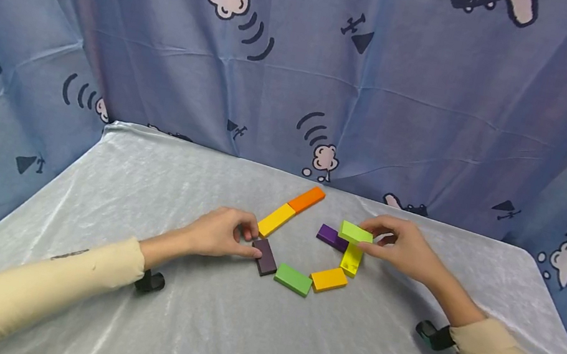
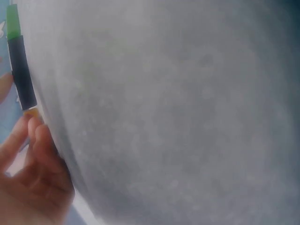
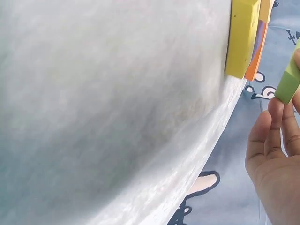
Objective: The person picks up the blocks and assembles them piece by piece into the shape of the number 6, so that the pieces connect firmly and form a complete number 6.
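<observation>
My right hand (image 1: pixel 406 247) pinches a lime-green block (image 1: pixel 356 233) between thumb and fingers. The block is held over the far end of a bright yellow block (image 1: pixel 351 260) and overlaps a purple block (image 1: pixel 332 237) in the head view. In the right wrist view the lime-green block (image 3: pixel 287 84) appears up off the cloth. My left hand (image 1: pixel 224 232) rests beside a dark brown block (image 1: pixel 265 257). Its thumb lies at the block's left side, its loosely bent fingers at the far end, close to a yellow-orange block (image 1: pixel 276 220).
An orange block (image 1: pixel 306 200) continues the line behind the yellow-orange one. Nearer me, a green block (image 1: pixel 293 279) and an amber block (image 1: pixel 329 280) curve between the dark brown and bright yellow blocks. Pale cloth (image 1: pixel 211 329) covers the table; a patterned blue curtain (image 1: pixel 290 77) hangs behind.
</observation>
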A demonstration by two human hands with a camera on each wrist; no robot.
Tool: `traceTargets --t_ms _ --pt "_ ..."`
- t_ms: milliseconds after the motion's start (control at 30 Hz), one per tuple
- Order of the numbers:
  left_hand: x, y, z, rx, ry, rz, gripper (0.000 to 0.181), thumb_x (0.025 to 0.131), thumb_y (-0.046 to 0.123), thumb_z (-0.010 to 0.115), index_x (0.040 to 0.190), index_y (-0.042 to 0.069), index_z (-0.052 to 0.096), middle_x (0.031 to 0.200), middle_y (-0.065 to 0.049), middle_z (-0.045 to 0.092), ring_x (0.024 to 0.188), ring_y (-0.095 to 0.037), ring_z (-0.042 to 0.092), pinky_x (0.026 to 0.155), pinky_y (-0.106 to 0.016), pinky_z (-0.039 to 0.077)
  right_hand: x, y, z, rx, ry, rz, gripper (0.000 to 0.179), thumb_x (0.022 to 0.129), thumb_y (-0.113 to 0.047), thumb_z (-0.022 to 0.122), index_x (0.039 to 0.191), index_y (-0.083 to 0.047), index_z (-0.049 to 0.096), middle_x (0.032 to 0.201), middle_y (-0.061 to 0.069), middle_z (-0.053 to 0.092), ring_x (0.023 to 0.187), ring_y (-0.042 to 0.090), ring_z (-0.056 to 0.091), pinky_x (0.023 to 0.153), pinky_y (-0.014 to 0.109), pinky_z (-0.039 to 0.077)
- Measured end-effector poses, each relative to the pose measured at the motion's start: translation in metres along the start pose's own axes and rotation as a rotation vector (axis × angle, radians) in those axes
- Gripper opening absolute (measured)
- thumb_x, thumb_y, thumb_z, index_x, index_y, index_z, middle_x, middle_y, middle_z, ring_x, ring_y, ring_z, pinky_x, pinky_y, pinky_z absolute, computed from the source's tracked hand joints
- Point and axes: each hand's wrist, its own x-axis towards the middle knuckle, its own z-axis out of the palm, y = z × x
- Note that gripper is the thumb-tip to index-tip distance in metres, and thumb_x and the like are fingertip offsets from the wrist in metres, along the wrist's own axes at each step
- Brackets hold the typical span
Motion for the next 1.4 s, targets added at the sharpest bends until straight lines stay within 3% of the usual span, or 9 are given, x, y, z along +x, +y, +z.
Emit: traceTargets --t_ms 367,567,1167,1400 --pt "0.001 0.002 0.000 0.011 -0.008 0.011 0.024 0.085 0.030 0.086 0.098 0.015 0.072 0.089 0.004 0.065 0.072 -0.009 0.059 0.069 -0.028 0.052 0.016 -0.007 0.009 -0.004 -0.012 -0.004 0.030 0.087 -0.019 0.084 0.114 -0.009 0.074 0.109 0.001 0.070 0.095 0.021 0.062 0.080 0.037 0.056" --pt "0.002 0.004 -0.001 0.011 -0.016 0.004 0.023 0.085 0.029 0.085 0.098 0.014 0.073 0.088 0.004 0.065 0.072 -0.009 0.060 0.069 -0.028 0.052 0.026 -0.013 0.016 0.017 -0.016 -0.023 0.029 0.087 -0.016 0.083 0.114 -0.007 0.074 0.108 0.003 0.070 0.095 0.023 0.062 0.081 0.042 0.055" --pt "0.002 0.006 -0.001 0.015 -0.022 0.000 0.023 0.084 0.030 0.086 0.096 0.015 0.073 0.087 0.004 0.065 0.071 -0.008 0.059 0.068 -0.028 0.051 0.052 -0.021 0.038 0.064 -0.037 0.011 0.028 0.086 -0.012 0.084 0.112 -0.006 0.075 0.106 0.004 0.070 0.094 0.025 0.061 0.086 0.044 0.054" --pt "0.002 0.007 -0.003 0.001 -0.028 0.013 0.025 0.085 0.030 0.085 0.097 0.012 0.073 0.086 0.004 0.064 0.070 -0.009 0.059 0.067 -0.028 0.051 0.061 -0.024 0.040 0.031 -0.065 0.043 0.028 0.086 -0.016 0.084 0.112 -0.007 0.076 0.105 0.005 0.070 0.096 0.027 0.065 0.087 0.044 0.054"
